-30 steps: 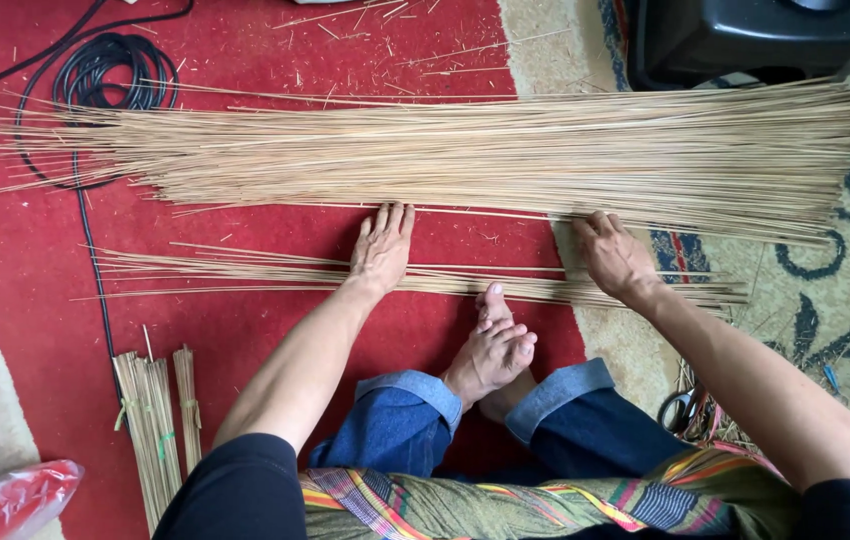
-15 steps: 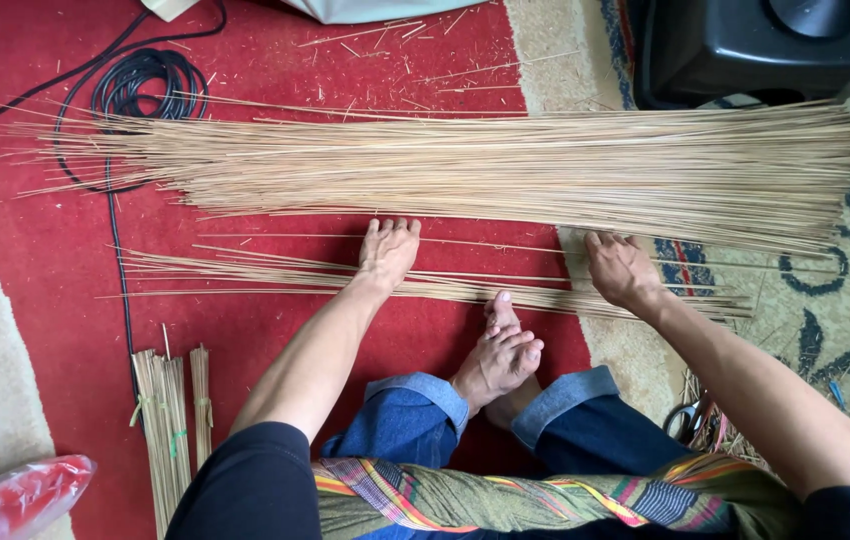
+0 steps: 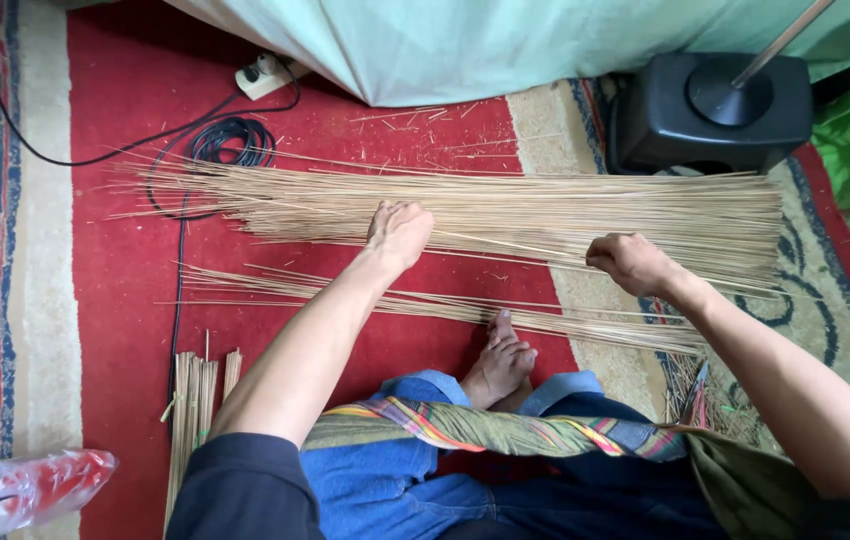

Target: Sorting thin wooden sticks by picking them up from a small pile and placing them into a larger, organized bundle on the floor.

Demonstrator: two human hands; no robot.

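A wide pile of long thin tan sticks [image 3: 505,210] lies across the red carpet [image 3: 125,260]. My left hand [image 3: 400,232] is curled on the pile's near edge, fingers closed on a few sticks. At the pile's right part my right hand [image 3: 630,262] is closed on sticks too. A smaller row of sticks [image 3: 345,292] lies nearer me, between the pile and my bare foot [image 3: 500,362].
A black stand base [image 3: 710,110] with a pole sits at the back right. A black coiled cable [image 3: 230,145] and a white plug strip [image 3: 263,75] lie at the back left. Short tied stick bundles [image 3: 195,410] and a plastic bag [image 3: 40,485] are at the near left. Pale green cloth [image 3: 465,45] hangs behind.
Both hands have moved forward from the carpet beside the small row onto the big pile and closed on sticks. The camera view has tilted up, showing more of the back.
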